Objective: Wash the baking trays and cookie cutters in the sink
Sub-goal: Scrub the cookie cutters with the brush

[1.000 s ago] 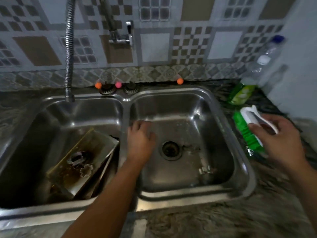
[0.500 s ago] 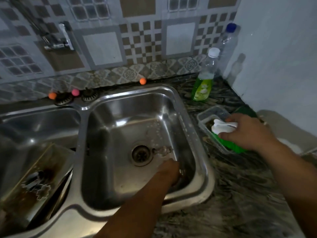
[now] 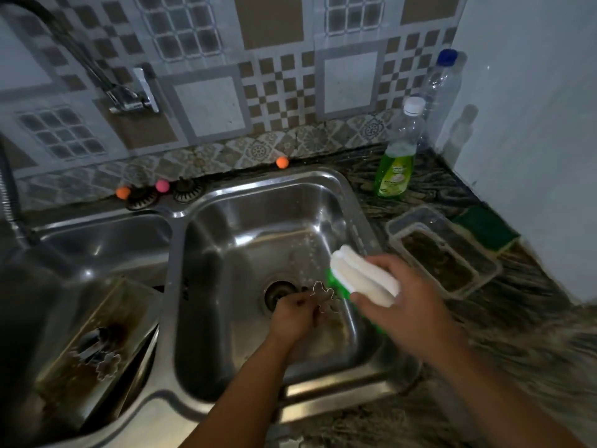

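Observation:
Over the right basin of the steel double sink (image 3: 352,202), my left hand (image 3: 294,313) pinches a metal cookie cutter (image 3: 323,294) just above the drain (image 3: 279,291). My right hand (image 3: 403,305) grips a scrub brush (image 3: 361,276) with a white handle and green bristles, held right beside the cutter. In the left basin, dirty baking trays (image 3: 97,344) lean on edge, and another cookie cutter (image 3: 108,367) rests on the top one.
A green dish soap bottle (image 3: 395,166) and a clear bottle with a blue cap (image 3: 442,92) stand at the back right corner. A clear plastic container (image 3: 442,250) and a green sponge (image 3: 484,227) lie on the counter right of the sink. The tap (image 3: 135,95) is mounted on the tiled wall.
My left hand has lifted a cookie cutter from the right basin floor. My right hand has carried the brush from the counter container to over the basin.

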